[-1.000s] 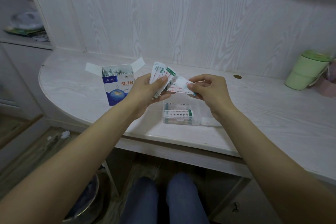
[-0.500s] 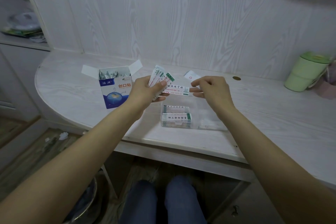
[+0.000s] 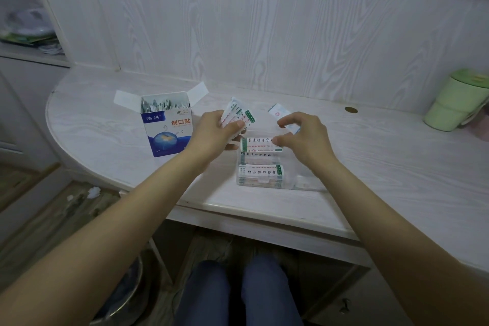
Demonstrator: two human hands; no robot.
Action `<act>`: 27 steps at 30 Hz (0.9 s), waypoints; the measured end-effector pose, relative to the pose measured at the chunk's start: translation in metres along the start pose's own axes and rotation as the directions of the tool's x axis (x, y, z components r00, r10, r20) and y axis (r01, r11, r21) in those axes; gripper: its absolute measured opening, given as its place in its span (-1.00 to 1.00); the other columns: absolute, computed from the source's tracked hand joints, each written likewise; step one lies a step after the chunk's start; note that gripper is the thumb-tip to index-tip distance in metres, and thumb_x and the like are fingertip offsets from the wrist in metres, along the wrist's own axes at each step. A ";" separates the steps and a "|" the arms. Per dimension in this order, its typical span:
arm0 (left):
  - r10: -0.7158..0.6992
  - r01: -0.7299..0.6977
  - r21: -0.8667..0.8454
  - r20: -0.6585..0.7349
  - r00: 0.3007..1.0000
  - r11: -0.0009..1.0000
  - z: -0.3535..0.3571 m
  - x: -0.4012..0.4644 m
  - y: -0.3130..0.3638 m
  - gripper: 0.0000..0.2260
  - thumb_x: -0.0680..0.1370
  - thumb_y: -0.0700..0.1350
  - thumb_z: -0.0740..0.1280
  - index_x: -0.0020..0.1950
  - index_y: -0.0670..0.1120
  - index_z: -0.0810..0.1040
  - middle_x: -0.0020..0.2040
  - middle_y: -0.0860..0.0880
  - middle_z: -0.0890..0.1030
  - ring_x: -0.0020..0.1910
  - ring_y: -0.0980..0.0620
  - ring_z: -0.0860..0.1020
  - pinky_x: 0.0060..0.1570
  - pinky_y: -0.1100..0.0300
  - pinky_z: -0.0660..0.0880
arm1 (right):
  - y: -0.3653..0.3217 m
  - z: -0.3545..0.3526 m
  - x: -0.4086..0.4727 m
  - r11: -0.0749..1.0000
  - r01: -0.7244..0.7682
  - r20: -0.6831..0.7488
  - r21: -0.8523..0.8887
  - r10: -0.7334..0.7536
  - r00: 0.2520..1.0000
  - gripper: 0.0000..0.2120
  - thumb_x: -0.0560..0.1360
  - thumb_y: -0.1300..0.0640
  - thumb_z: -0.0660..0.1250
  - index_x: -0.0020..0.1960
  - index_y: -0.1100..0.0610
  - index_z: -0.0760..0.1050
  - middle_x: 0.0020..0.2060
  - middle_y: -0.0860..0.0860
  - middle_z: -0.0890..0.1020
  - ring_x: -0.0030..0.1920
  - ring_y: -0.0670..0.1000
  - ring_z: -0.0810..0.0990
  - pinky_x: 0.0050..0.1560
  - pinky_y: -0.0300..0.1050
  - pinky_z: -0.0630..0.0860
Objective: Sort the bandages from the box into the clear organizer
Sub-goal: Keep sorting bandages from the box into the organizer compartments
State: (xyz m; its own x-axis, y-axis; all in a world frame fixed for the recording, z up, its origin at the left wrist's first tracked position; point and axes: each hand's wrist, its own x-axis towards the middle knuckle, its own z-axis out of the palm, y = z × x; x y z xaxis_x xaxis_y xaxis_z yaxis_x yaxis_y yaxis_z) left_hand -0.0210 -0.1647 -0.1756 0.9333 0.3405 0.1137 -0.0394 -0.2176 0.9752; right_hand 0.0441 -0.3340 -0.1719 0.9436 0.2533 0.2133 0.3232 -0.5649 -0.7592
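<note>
An open blue and white bandage box (image 3: 167, 130) stands on the desk with silver-wrapped strips showing in its top. My left hand (image 3: 211, 135) grips a fan of wrapped bandages (image 3: 239, 116) just right of the box. My right hand (image 3: 304, 137) pinches one white and green bandage (image 3: 260, 143) by its right end, low over the far part of the clear organizer (image 3: 267, 171). Bandages lie in the organizer's left compartments. Another small wrapped bandage (image 3: 281, 116) lies on the desk behind my right hand.
A green lidded cup (image 3: 455, 100) stands at the desk's far right beside a pink object. A round brown cap (image 3: 351, 110) sits in the desk near the wall. A shelf with clutter is at the far left. My knees are under the desk edge.
My right hand drew one bandage out of the fan in my left hand and lowered it toward the organizer. The left hand stayed nearly still.
</note>
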 end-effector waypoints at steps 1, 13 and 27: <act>0.010 -0.010 0.006 -0.021 1.000 1.000 -0.001 0.000 -0.001 -0.96 0.60 -0.16 0.27 -0.02 -0.06 0.51 -0.14 0.00 0.62 -0.20 0.10 0.59 -0.30 0.32 0.56 | 0.001 0.001 0.000 0.999 0.003 0.024 -0.042 -0.002 1.000 -0.63 0.37 0.23 0.51 0.15 0.14 0.55 0.25 0.05 0.52 0.12 -0.07 0.45 -0.17 -0.39 0.23; 0.049 -0.131 0.391 0.214 0.976 0.911 0.009 0.007 0.003 -0.86 0.64 -0.08 0.17 0.10 -0.13 0.43 -0.07 -0.03 0.65 -0.40 0.12 0.45 -0.51 0.42 0.33 | -0.002 0.010 0.004 0.939 0.142 0.171 -0.313 -0.091 0.981 -0.52 0.37 0.26 0.49 0.25 0.20 0.46 0.20 0.10 0.47 0.16 0.07 0.52 0.04 -0.25 0.34; 0.036 -0.236 0.612 0.320 0.947 0.755 0.016 0.015 0.002 -0.85 0.63 -0.04 0.19 0.00 -0.12 0.40 -0.12 0.01 0.60 -0.47 0.31 0.41 -0.41 0.32 0.31 | 0.002 0.001 0.005 0.891 0.263 0.082 -0.370 -0.251 0.964 -0.76 0.59 0.23 0.20 0.20 0.21 0.53 0.13 0.09 0.58 0.11 0.04 0.57 0.02 -0.26 0.35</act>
State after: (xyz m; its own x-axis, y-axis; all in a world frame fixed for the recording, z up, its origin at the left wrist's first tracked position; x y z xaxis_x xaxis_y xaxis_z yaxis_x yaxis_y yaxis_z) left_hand -0.0015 -0.1748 -0.1753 0.9964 0.0216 0.0823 -0.0315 -0.8044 0.5932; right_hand 0.0498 -0.3330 -0.1730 0.8230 0.4505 0.3460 0.5630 -0.7272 -0.3927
